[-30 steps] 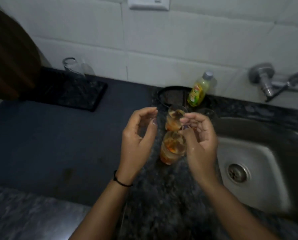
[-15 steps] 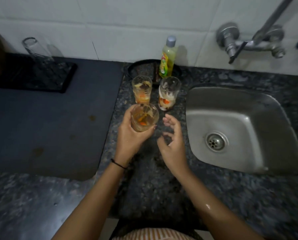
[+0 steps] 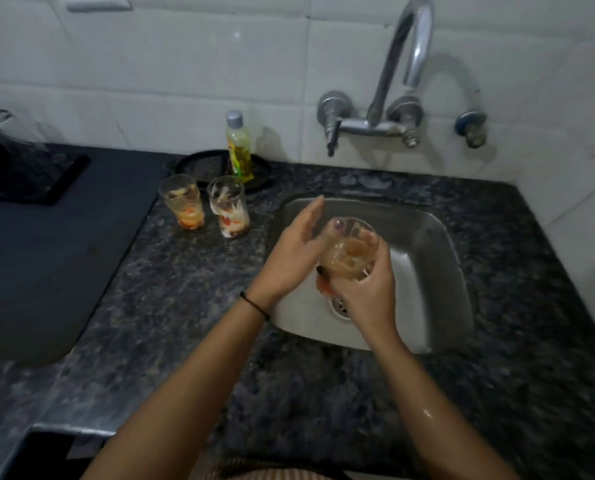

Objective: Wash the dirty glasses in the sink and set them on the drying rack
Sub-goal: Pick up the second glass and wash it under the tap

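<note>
Over the steel sink (image 3: 431,244) my right hand (image 3: 368,296) grips a dirty glass (image 3: 349,252) smeared with orange residue, fingers curled round its right side. Against the glass's left side rests my left hand (image 3: 294,252), its fingers straight and pointing away from me. Two more dirty glasses (image 3: 183,202) (image 3: 228,211) stand upright on the granite counter, left of the sink. A clear glass (image 3: 10,140) sits on the black drying rack (image 3: 36,183) at the far left.
A curved tap (image 3: 408,64) rises from the tiled wall above the sink, with no water visible. A yellow soap bottle (image 3: 239,148) stands on a round black plate (image 3: 206,164) behind the glasses. A dark mat (image 3: 47,258) covers the left counter. The drain (image 3: 339,308) lies under my hands.
My left hand lifted the nearest glass off the counter and carried it right, over the sink. My right hand has taken hold of it, and the left fingers have straightened.
</note>
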